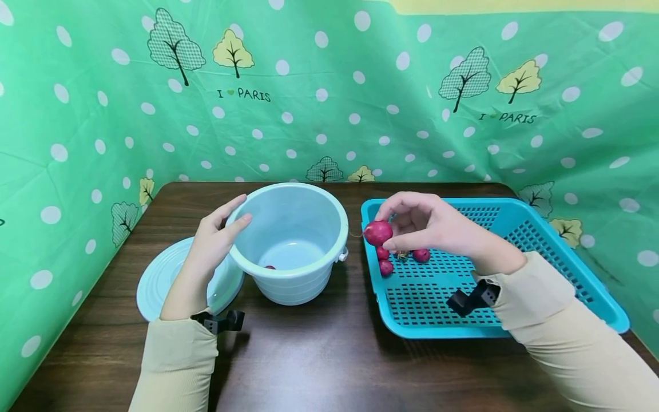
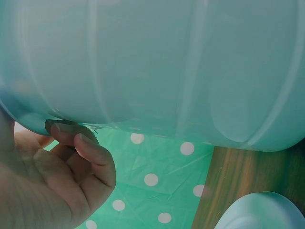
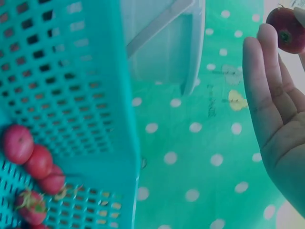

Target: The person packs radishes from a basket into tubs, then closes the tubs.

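My left hand (image 1: 215, 232) holds the rim of a light blue bucket (image 1: 296, 286), its thumb over the edge; in the left wrist view its fingers are bent beside the bucket wall (image 2: 152, 67). Part of a red item (image 1: 270, 267) shows on the bucket's floor. Above the left end of a turquoise basket (image 1: 443, 329), my right hand (image 1: 427, 223) pinches a red radish (image 1: 378, 233) between thumb and fingers. In the right wrist view the held radish (image 3: 287, 31) is partly cut off. More radishes (image 3: 39, 162) lie in the basket below that hand.
A round light blue lid (image 1: 165, 280) lies on the dark wooden table (image 1: 309, 360), left of the bucket and partly behind my left forearm. Green dotted cloth (image 1: 329, 114) hangs behind and at both sides. The bucket's handle knob (image 1: 342, 254) faces the basket.
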`<state>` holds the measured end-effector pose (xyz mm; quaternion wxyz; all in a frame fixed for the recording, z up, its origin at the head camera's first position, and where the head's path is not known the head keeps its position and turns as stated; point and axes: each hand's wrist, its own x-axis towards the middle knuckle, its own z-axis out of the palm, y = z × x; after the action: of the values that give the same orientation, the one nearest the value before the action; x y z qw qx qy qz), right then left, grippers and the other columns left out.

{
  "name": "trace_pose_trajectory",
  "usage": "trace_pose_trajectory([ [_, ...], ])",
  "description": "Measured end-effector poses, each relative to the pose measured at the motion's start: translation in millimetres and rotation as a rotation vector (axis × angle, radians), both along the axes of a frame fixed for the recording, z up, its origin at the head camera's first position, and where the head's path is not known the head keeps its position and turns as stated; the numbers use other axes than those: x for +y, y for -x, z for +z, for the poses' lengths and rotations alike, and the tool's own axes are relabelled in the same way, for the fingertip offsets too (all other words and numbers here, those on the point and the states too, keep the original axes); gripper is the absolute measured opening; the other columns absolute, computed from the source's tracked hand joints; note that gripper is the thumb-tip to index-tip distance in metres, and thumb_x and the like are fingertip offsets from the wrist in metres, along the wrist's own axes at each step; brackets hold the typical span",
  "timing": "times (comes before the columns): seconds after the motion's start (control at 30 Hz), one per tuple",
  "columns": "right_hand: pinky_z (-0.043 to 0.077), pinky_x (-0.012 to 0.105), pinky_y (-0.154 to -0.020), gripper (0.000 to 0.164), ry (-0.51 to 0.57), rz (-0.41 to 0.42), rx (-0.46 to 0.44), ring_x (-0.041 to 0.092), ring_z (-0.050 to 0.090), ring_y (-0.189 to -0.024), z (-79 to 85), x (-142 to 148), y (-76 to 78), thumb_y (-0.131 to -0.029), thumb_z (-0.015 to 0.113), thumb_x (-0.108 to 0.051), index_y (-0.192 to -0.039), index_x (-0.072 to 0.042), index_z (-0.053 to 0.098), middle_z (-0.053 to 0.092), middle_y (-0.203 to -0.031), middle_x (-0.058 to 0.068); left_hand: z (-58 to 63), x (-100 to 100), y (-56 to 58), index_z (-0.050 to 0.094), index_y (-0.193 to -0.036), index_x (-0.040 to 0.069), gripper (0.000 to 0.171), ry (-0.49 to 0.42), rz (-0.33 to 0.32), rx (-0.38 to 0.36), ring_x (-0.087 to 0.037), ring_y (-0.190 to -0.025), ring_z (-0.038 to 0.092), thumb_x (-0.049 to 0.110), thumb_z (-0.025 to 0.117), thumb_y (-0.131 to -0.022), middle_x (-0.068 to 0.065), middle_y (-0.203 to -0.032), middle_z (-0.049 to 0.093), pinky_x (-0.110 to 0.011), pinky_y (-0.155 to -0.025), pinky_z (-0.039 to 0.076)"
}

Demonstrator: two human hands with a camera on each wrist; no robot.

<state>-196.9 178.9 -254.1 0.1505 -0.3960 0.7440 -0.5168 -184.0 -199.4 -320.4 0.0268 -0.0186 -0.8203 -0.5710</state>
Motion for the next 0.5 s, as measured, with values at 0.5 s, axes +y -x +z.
trace_pose_trajectory([
  [0.5,0.059,0.032,-0.070,0.036,0.140,0.048,0.038,0.023,0.068,-0.075,10.9,-33.7,-14.2,-0.082,0.073,0.008,-0.110,-0.013,0.065,0.072,-0.100,0.001,1.5,1.1,-1.0,0.037,-0.154,0.015,0.058,0.007,0.002,-0.003,-0.028,-0.147,0.033,0.032,0.055,-0.102,-0.008,-0.160,0.033,-0.052,-0.116,0.032],
])
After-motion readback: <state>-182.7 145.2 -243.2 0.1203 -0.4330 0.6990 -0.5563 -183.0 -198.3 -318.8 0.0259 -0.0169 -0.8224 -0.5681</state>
